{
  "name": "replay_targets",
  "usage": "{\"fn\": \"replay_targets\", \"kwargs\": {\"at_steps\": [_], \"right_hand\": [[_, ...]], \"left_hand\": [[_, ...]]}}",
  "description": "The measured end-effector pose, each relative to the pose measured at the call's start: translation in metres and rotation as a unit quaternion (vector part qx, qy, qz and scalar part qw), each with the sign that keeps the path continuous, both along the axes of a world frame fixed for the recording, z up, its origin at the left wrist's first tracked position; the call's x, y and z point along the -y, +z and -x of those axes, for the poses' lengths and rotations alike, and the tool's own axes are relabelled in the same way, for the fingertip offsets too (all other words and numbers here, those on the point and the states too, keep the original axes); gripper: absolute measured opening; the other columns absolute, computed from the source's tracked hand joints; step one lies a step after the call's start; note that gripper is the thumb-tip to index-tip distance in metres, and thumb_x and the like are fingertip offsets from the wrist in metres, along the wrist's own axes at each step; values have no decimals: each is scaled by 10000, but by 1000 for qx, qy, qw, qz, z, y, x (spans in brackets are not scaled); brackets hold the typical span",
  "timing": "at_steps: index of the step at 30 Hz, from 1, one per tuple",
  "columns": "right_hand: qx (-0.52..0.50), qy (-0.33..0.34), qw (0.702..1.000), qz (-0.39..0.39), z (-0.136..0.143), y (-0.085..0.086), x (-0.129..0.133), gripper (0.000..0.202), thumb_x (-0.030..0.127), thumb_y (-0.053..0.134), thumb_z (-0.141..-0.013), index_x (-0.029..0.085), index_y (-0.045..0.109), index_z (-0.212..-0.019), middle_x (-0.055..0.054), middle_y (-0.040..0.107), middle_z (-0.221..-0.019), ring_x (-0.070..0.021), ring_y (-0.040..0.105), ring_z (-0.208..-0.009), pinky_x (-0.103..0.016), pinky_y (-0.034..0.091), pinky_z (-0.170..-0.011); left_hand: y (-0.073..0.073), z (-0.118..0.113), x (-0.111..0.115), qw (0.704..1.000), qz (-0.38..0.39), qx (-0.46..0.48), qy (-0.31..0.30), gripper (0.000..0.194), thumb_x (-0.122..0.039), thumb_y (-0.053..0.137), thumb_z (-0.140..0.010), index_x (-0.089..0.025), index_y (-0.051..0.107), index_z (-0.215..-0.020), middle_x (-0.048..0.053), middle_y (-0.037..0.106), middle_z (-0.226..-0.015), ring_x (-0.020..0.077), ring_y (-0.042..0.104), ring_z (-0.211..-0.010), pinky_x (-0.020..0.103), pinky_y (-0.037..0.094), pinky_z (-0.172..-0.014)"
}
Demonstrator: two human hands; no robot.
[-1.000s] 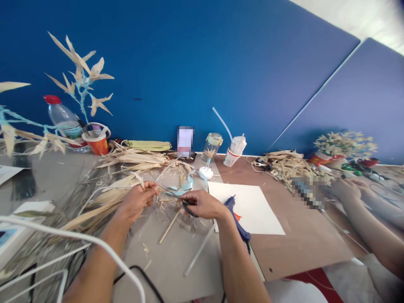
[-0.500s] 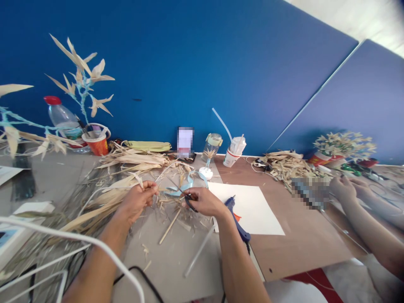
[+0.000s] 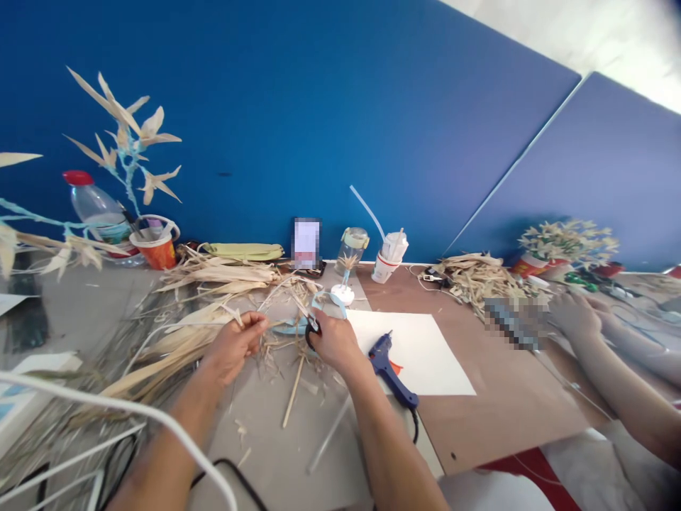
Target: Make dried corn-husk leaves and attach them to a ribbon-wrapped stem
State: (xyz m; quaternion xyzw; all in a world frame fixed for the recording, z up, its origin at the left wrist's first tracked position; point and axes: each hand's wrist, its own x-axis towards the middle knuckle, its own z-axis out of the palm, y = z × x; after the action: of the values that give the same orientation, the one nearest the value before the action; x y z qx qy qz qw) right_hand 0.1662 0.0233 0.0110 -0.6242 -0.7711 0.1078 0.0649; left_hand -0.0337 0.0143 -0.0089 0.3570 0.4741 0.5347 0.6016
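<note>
My left hand (image 3: 235, 346) is closed in a pinch over the table, with a small pale piece of dried corn husk (image 3: 232, 313) sticking out by its thumb and fingers. Black-handled scissors (image 3: 312, 329) are in my right hand (image 3: 336, 342), their blades pointing up and away to the left. Light blue ribbon (image 3: 290, 328) lies in a loop around and behind the scissors. Husk scraps (image 3: 274, 349) are scattered between both hands. Beyond my right hand, a small husk flower (image 3: 348, 262) stands upright on a round white base (image 3: 342, 294).
A blue glue gun (image 3: 392, 372) rests on white paper (image 3: 441, 355) at right. Dried husks (image 3: 223, 277) lie behind my left hand. A white cable (image 3: 133, 406) crosses the lower left. Another person's hands (image 3: 574, 316) are at far right, near a cup of husk flowers (image 3: 564, 245).
My right hand has turned the scissors so that the blades point more upward and away. My left hand has stayed nearly in place. The whole view has shifted slightly.
</note>
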Motion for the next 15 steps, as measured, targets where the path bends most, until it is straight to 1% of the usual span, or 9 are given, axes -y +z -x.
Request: {"fn": "replay_targets", "kwargs": {"at_steps": [1,2,6,7,9,12,13,15], "right_hand": [[10,-8,1000,0,2,-1,0,512,287,511,-853,172,455,-1349,-123,722,-986,-242,664,-918,-326,411,-804],[19,-12,1000,0,4,-2,1,492,289,512,-854,158,470,-1325,-132,722,-981,-250,667,-917,-337,414,-808],[45,8,999,-15,9,-3,4,266,270,506,-857,196,612,-1089,-115,725,-946,-253,672,-893,-340,419,-784],[50,12,998,-19,10,-3,4,242,251,503,-856,202,623,-1061,-109,725,-937,-249,673,-886,-337,418,-778],[62,18,998,-24,11,-4,5,231,209,494,-853,205,632,-1038,-107,724,-924,-243,673,-877,-333,416,-769],[69,25,997,-25,12,-5,5,237,177,486,-848,200,636,-1030,-112,721,-922,-239,674,-872,-329,413,-758],[69,26,997,-26,12,-5,6,237,178,483,-849,197,635,-1030,-114,720,-918,-241,675,-868,-331,413,-753],[69,26,997,-30,13,-4,6,240,173,469,-854,186,630,-1030,-119,719,-905,-248,678,-855,-339,413,-742]], "left_hand": [[-1,-1,0,1000,4,5,-2,385,-361,837,-551,-153,577,-746,-123,361,-454,20,245,-369,167,204,-393],[-1,-2,1,1000,9,10,-6,377,-355,833,-560,-154,578,-751,-127,348,-452,20,236,-369,166,202,-392],[-5,-5,2,999,19,23,-33,332,-318,811,-606,-142,617,-810,-128,325,-454,24,234,-380,158,204,-395],[-6,-6,2,999,18,24,-36,329,-303,810,-608,-138,628,-827,-120,353,-466,23,245,-383,158,209,-395],[-6,-7,2,999,18,25,-34,337,-276,815,-597,-133,644,-849,-86,464,-523,16,273,-389,159,218,-397],[-7,-9,2,999,22,28,-29,370,-266,832,-574,-130,657,-870,-17,615,-666,0,294,-395,159,228,-401],[-8,-10,2,999,23,28,-30,380,-269,837,-569,-129,659,-875,-6,633,-687,-2,294,-395,159,228,-400],[-9,-11,2,999,28,27,-35,392,-276,843,-564,-126,661,-878,-8,633,-663,-2,290,-391,158,224,-397]]}}
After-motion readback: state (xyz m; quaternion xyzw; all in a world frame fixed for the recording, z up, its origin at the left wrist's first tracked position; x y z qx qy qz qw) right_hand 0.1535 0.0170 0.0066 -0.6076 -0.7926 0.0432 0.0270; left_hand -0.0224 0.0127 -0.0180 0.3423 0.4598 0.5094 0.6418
